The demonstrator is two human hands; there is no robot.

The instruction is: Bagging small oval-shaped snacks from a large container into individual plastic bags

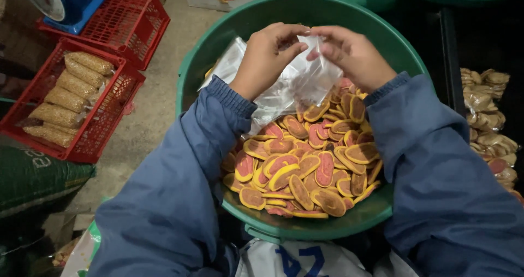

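Both hands over green basin point(196, 64) of oval red-and-yellow crackers point(305, 162). Left hand point(265, 58) and right hand point(355, 56) pinch a clear plastic bag point(297, 83), fingers narrow on its mouth, above the pile. Risk, as judged: thin film slips or tears; crackers could spill toward the red crates point(109, 99).

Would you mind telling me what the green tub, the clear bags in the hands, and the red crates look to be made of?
The green tub looks like moulded plastic: smooth, evenly coloured, with a dull sheen on its rolled rim. The clear bags appear to be thin plastic film, see-through, crinkled and glinting. The red crates seem to be rigid plastic, with uniform colour and open lattice walls.
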